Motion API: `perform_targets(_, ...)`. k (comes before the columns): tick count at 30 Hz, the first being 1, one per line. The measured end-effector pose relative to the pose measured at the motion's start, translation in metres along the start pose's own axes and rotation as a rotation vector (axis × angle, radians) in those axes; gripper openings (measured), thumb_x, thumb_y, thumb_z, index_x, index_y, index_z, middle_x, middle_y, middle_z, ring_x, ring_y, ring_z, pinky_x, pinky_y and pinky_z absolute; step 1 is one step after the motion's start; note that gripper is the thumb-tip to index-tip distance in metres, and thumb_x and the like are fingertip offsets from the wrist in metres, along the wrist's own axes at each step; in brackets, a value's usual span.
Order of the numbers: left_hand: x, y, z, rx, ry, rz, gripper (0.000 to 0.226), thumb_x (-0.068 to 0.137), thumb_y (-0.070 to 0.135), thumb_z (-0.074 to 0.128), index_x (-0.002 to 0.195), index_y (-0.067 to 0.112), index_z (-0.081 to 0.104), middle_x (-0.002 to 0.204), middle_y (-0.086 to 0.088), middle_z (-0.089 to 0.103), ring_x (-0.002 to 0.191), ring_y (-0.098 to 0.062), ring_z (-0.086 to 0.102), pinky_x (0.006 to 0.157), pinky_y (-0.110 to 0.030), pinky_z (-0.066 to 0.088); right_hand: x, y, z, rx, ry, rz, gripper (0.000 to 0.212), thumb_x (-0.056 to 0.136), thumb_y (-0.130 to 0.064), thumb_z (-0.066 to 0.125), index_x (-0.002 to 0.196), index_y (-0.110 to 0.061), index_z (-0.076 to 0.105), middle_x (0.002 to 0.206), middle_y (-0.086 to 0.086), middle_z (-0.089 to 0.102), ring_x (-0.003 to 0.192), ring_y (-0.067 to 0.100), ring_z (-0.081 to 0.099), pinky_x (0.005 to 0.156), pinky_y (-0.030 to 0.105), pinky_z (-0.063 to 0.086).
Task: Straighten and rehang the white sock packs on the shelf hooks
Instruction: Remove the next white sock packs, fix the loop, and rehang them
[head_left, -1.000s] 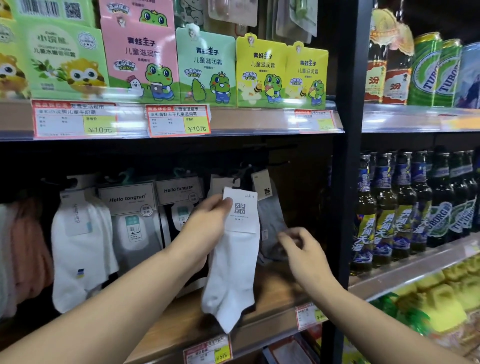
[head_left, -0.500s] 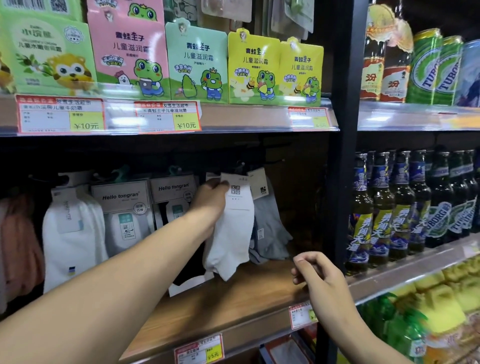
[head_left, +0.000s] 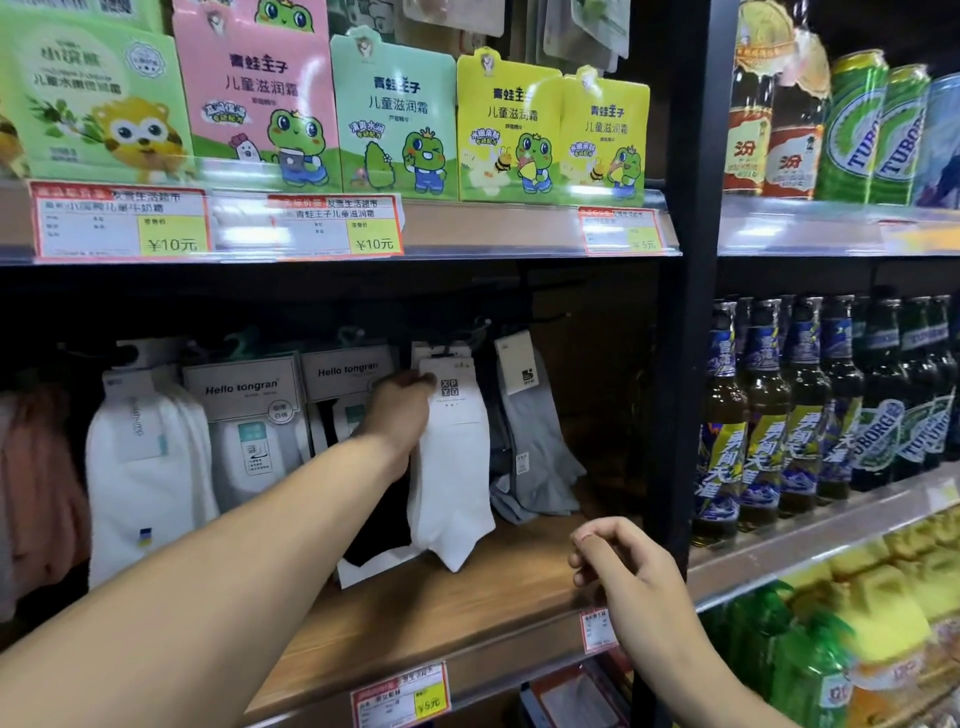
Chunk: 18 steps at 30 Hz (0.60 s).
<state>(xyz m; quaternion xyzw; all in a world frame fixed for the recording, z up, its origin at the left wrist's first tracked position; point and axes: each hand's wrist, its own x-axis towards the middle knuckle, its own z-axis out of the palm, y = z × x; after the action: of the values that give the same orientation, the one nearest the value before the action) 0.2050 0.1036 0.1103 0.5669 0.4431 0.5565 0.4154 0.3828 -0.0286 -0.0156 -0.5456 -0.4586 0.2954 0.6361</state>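
Observation:
A white sock pack (head_left: 453, 467) with a white paper label hangs upright at a black hook under the upper shelf, in front of another white label. My left hand (head_left: 400, 410) reaches in from the lower left and grips the pack's label at its left edge. My right hand (head_left: 618, 561) hovers low near the wooden shelf's front edge, fingers loosely curled and holding nothing. Grey sock packs (head_left: 535, 447) hang just right of the white one. A black sock (head_left: 379, 525) and a loose white card lie behind and below it.
White "Hello tongran" sock packs (head_left: 244, 415) and plain white socks (head_left: 145, 467) hang to the left. The wooden shelf (head_left: 441, 603) runs below. A black upright post (head_left: 680, 364) stands at the right, with beer bottles (head_left: 769, 410) beyond it.
My left hand lifted the white sock pack up and back to the hook row. My right hand let go of the grey socks and dropped toward the shelf's front edge.

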Motion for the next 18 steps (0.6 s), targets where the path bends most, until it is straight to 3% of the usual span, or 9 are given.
perform_targets(5,0.000,-0.006,-0.006,0.013,-0.021,0.019,0.029,0.097,0.019,0.050,0.121,0.008,0.063,0.111,-0.010,0.070,0.096,-0.023,0.064,0.083,-0.029,0.048,-0.005,0.002,0.006,-0.011,-0.025,0.030,0.020,0.090,-0.023,0.065,0.073,-0.026,0.073,0.067,-0.001,0.071,0.068,0.015,0.064,0.074,0.039,0.049)
perform_targets(14,-0.007,0.009,0.012,0.128,-0.060,0.141,0.035,0.096,0.025,0.051,0.128,0.013,0.060,0.108,0.001,0.058,0.102,-0.016,0.052,0.085,-0.023,0.033,-0.010,0.001,0.008,-0.014,-0.033,0.021,0.021,0.091,-0.022,0.066,0.072,-0.026,0.074,0.070,0.003,0.072,0.071,0.020,0.064,0.071,0.040,0.048)
perform_targets(18,-0.004,0.015,0.013,0.085,-0.003,0.138,0.030,0.095,0.029,0.052,0.120,0.016,0.064,0.114,-0.006,0.065,0.106,-0.024,0.058,0.084,-0.027,0.039,-0.012,0.005,0.002,-0.028,-0.028,0.032,0.022,0.091,-0.018,0.066,0.071,-0.024,0.073,0.066,0.002,0.071,0.066,0.017,0.063,0.067,0.034,0.046)
